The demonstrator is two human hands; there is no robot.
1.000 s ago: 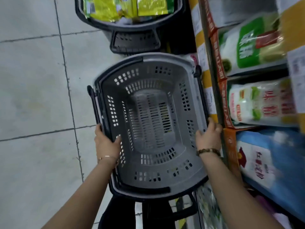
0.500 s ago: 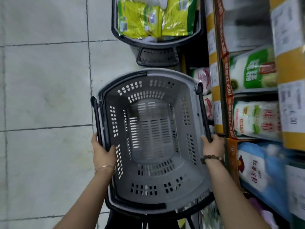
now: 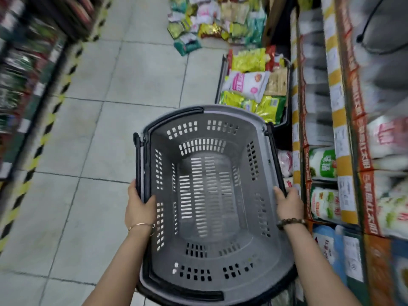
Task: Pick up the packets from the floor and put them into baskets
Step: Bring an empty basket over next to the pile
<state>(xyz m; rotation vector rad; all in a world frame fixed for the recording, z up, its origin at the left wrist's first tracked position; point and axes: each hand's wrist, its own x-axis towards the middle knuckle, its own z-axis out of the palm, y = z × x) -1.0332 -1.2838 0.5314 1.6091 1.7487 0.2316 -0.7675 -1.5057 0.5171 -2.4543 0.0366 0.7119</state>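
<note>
Two grips hold the empty grey perforated plastic basket by its side rims, left grip and right grip curled over them. Heaped colourful sealed packets lie on the tiled floor well ahead: likely light, slippery; pinch mid-body.

Two baskets; two hands; one packet pile

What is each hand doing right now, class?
Left hand: grips the left rim of the empty grey slotted plastic basket.
Right hand: grips its right rim.
</note>
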